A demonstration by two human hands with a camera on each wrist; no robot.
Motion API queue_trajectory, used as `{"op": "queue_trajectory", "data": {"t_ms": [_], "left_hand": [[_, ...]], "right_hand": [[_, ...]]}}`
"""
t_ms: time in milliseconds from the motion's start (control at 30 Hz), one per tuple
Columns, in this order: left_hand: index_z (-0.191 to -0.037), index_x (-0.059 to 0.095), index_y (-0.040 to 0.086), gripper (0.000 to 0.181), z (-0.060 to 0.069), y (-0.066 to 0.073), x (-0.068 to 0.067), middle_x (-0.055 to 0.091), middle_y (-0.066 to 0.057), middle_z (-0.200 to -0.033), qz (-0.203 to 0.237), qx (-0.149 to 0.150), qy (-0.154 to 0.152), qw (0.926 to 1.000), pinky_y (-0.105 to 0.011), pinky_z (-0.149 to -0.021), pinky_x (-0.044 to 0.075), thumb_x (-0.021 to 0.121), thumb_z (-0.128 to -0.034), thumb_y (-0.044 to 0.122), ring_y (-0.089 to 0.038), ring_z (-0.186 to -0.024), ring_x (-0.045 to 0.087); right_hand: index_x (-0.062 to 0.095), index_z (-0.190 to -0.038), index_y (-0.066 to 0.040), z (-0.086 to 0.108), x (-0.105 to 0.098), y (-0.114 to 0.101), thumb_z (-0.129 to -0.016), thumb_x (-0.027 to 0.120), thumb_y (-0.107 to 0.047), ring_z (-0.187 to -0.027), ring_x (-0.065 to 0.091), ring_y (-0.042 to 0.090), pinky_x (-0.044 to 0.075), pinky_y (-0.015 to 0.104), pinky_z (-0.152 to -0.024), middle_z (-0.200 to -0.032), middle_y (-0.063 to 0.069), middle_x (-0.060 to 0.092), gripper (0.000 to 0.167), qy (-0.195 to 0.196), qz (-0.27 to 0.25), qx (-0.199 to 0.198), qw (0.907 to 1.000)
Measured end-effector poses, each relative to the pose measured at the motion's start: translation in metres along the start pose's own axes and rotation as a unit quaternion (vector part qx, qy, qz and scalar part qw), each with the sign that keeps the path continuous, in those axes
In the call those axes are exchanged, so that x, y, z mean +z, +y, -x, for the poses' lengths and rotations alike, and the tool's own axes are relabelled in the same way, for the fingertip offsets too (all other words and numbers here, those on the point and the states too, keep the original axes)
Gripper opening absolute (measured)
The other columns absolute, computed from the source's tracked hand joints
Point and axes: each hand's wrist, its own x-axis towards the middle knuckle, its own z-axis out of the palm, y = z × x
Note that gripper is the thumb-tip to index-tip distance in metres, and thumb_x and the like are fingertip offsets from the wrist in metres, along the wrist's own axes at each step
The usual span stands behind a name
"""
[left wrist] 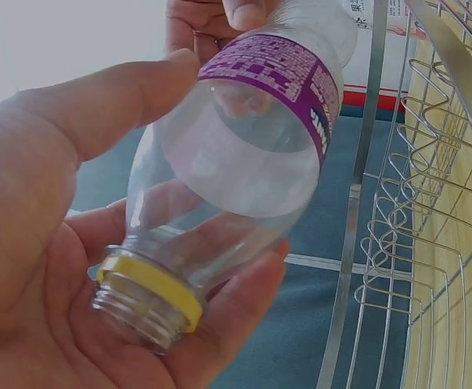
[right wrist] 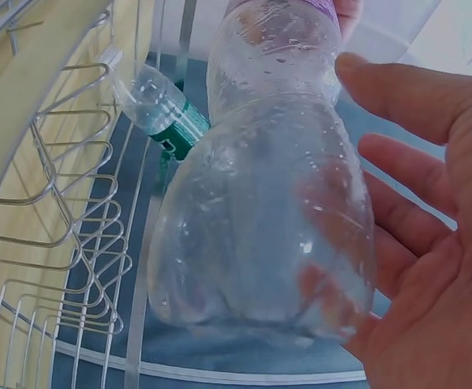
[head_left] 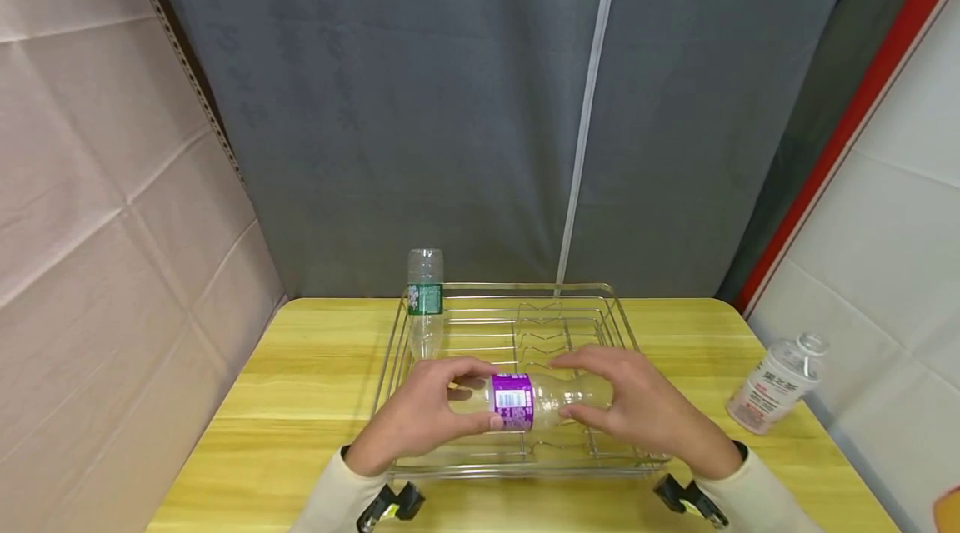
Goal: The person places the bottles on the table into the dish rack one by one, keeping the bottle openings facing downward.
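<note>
Nearest are two off-white sleeves (head_left: pixel 336 500), a small black device (head_left: pixel 390 506) at each wrist. The left hand (head_left: pixel 423 410) curls its fingers and thumb round the neck end of a clear plastic bottle with a purple label (head_left: pixel 517 401); the right hand (head_left: pixel 637 400) holds the base end between thumb and fingers. The bottle lies sideways above a silver wire rack (head_left: pixel 517 473), its mouth (uncapped, with a yellow ring (left wrist: pixel 155 285) below the threads) towards the left palm. The rack sits on a yellow wood-grain table (head_left: pixel 300 383). Right of the rack stands a clear bottle with a white label (head_left: pixel 772 387). Farther off, a slim clear bottle with a green label (head_left: pixel 425 300) stands neck-down at the rack's left side. Behind hangs a dark grey curtain (head_left: pixel 420 125).
</note>
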Motion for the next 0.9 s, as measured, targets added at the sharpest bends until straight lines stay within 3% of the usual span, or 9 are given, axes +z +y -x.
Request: {"op": "queue_trajectory", "data": {"t_ms": [200,300,500,733,900], "left_hand": [[-0.130,0.071,0.019,0.058,0.003,-0.002,-0.001,0.074,0.002,-0.126,0.027,-0.025,0.031,0.9989,-0.029,-0.096,0.062,0.088,-0.0840,0.049,-0.021,-0.115,0.071],[-0.129,0.071,0.021,0.054,0.003,-0.003,-0.001,0.074,0.001,-0.128,0.047,-0.038,0.058,0.9965,-0.031,-0.096,0.063,0.088,-0.0848,0.047,-0.021,-0.115,0.071],[-0.124,0.073,0.020,0.047,0.003,-0.005,0.000,0.074,-0.003,-0.126,0.085,-0.047,0.109,0.9893,-0.030,-0.092,0.064,0.091,-0.0840,0.039,-0.026,-0.114,0.072],[-0.120,0.074,0.015,0.046,0.002,-0.006,-0.001,0.073,-0.006,-0.120,0.122,-0.057,0.142,0.9807,-0.031,-0.092,0.064,0.093,-0.0818,0.032,-0.024,-0.112,0.070],[-0.119,0.073,0.015,0.045,0.003,-0.007,0.000,0.072,-0.007,-0.118,0.135,-0.065,0.156,0.9763,-0.030,-0.090,0.064,0.093,-0.0817,0.031,-0.023,-0.110,0.071]], "right_hand": [[0.074,-0.124,-0.021,-0.002,0.002,0.004,-0.078,0.095,-0.022,-0.115,0.074,0.016,0.063,0.041,-0.097,-0.126,-0.006,0.076,0.051,0.077,-0.002,-0.037,0.9964],[0.075,-0.123,-0.018,-0.002,0.001,0.004,-0.075,0.096,-0.018,-0.117,0.072,0.019,0.058,0.030,-0.105,-0.128,-0.004,0.075,0.052,0.114,0.002,-0.036,0.9928],[0.075,-0.125,-0.012,-0.004,0.001,0.007,-0.075,0.096,-0.013,-0.128,0.067,0.026,0.038,0.012,-0.117,-0.141,0.004,0.069,0.054,0.163,-0.010,-0.004,0.9867],[0.071,-0.131,-0.011,-0.007,0.003,0.010,-0.075,0.095,-0.008,-0.133,0.063,0.030,0.035,0.010,-0.117,-0.147,0.005,0.064,0.061,0.191,-0.027,0.021,0.9810],[0.067,-0.136,-0.008,-0.012,0.007,0.010,-0.077,0.092,-0.002,-0.132,0.060,0.017,0.041,0.008,-0.110,-0.146,0.006,0.063,0.064,0.230,-0.066,0.049,0.9697]]}}
